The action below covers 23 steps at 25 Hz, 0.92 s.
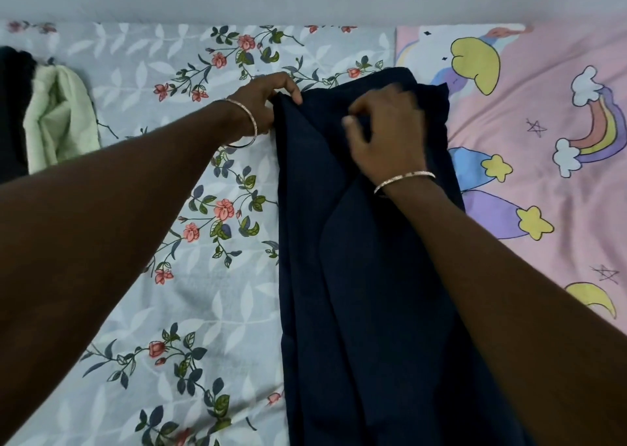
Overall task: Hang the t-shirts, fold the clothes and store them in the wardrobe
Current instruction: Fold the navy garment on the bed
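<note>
While the navy garment (356, 276) lies lengthwise down the middle of the bed (169, 293), its folding looks barely under way. The left hand (263, 101) pinches a corner of it in curled fingers (291, 89) near the bed's far edge, and the right hand (386, 130), fingers bent, appears to nip a fold there too. A pale green garment (57, 120) sits crumpled at the bed's far left, so folding, hanging and storing likely remain.

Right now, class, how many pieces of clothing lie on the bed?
3: the navy garment in the middle, the light green garment at far left, the black garment beside it at the frame edge. Others may be out of view.
</note>
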### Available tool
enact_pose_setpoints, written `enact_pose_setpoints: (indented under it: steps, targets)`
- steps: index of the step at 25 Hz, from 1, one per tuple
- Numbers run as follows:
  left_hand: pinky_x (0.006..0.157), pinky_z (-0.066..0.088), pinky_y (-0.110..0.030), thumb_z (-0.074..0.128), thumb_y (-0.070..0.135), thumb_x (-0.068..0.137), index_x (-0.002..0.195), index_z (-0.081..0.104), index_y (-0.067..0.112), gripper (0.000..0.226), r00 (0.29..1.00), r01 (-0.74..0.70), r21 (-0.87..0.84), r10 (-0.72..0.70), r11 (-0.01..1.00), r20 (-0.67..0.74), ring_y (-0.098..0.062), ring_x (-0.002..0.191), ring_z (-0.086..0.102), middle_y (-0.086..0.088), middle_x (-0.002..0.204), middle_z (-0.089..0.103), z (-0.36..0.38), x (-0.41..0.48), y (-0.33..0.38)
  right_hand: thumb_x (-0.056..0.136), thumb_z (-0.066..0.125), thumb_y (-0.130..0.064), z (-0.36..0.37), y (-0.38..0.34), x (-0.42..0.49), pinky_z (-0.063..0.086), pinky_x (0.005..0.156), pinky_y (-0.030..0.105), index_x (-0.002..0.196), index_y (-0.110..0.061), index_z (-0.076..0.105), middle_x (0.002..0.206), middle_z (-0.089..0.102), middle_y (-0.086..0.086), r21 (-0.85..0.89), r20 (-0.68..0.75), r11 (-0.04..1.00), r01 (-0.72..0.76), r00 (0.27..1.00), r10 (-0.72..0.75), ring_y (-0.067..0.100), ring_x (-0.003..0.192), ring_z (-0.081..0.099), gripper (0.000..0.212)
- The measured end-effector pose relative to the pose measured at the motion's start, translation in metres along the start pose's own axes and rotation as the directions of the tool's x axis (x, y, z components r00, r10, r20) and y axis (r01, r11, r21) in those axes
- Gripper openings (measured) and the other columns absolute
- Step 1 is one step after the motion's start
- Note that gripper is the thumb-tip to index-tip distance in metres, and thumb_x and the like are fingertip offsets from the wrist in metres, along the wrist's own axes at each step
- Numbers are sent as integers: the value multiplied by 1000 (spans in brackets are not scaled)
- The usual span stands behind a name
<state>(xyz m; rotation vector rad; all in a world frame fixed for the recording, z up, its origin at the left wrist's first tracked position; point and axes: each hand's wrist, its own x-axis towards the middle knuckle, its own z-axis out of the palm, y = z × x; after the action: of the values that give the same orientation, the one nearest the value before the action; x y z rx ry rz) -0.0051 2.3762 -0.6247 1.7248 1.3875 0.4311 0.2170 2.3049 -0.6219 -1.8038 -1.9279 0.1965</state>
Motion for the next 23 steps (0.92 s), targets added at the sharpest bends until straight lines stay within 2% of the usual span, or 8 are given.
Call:
enact_pose_setpoints:
  steps: [2, 5, 8, 10, 16, 19, 21, 23]
  targets:
    - [65, 48, -34, 43, -22, 81, 104, 61, 24, 55, 999, 4, -6, -4, 1000, 52, -22, 80, 56, -12, 108, 61, -4, 5, 3, 92, 56, -56, 9, -15, -1, 38, 96, 41, 114, -19, 62, 114, 65, 3, 31, 387, 999, -24, 922, 10, 29, 111, 57, 44]
    - [78, 56, -42, 45, -26, 81, 109, 64, 23, 60, 988, 24, -22, -20, 999, 153, -22, 92, 63, -5, 109, 65, -8, 10, 7, 89, 63, -57, 13, -17, 4, 35, 92, 40, 109, -19, 57, 94, 61, -6, 31, 525, 998, -50, 851, 26, 24, 101, 57, 44]
    - [84, 54, -41, 44, -27, 80, 111, 68, 25, 65, 977, 65, 30, -70, 997, 200, -23, 96, 63, -8, 116, 66, -15, 14, 4, 90, 67, -48, 12, -11, 2, 42, 79, 37, 94, -19, 51, 74, 49, -13, 220, 489, 973, -71, 871, -47, 21, 84, 56, 34]
    - [81, 50, -36, 55, -20, 81, 111, 70, 24, 56, 978, -33, 260, -22, 965, 207, -23, 94, 62, -9, 115, 68, -17, 16, 7, 95, 60, -46, 12, -13, -8, 38, 68, 37, 94, -17, 45, 73, 49, -12, 218, 394, 976, 7, 914, -95, 24, 77, 54, 32]
    - [76, 43, -36, 65, 13, 86, 97, 70, 25, 17, 984, -41, 738, 155, 674, -87, -35, 99, 63, -5, 100, 72, -24, 18, 24, 101, 42, -51, 21, -13, -30, 26, 48, 30, 117, -14, 42, 80, 65, 0, -177, 64, 975, 136, 990, -127, 26, 59, 60, 40]
    - [71, 38, -40, 53, 8, 94, 103, 62, 22, 19, 983, 7, 834, 149, 552, -107, -44, 99, 60, -18, 105, 64, -8, 14, 29, 95, 42, -47, 34, -15, -30, 17, 43, 26, 111, -13, 41, 57, 56, -2, -386, -46, 914, 126, 987, -156, 18, 33, 33, 37]
    - [71, 40, -41, 46, 0, 92, 109, 56, 18, 27, 963, 98, 751, 128, 653, -237, -44, 100, 59, -20, 109, 62, 6, 9, 31, 100, 42, -46, 38, -14, -30, 22, 48, 30, 120, -11, 47, 61, 57, -1, -452, 44, 885, 116, 993, -108, 16, 38, 23, 41]
    - [70, 43, -39, 39, -6, 83, 112, 51, 13, 36, 855, 172, 527, 140, 833, -500, -35, 91, 59, -14, 109, 61, 17, -1, 34, 106, 36, -46, 36, -14, -28, 27, 57, 35, 133, -9, 42, 75, 63, 4, -398, 192, 915, 70, 981, 8, 21, 48, 43, 46]
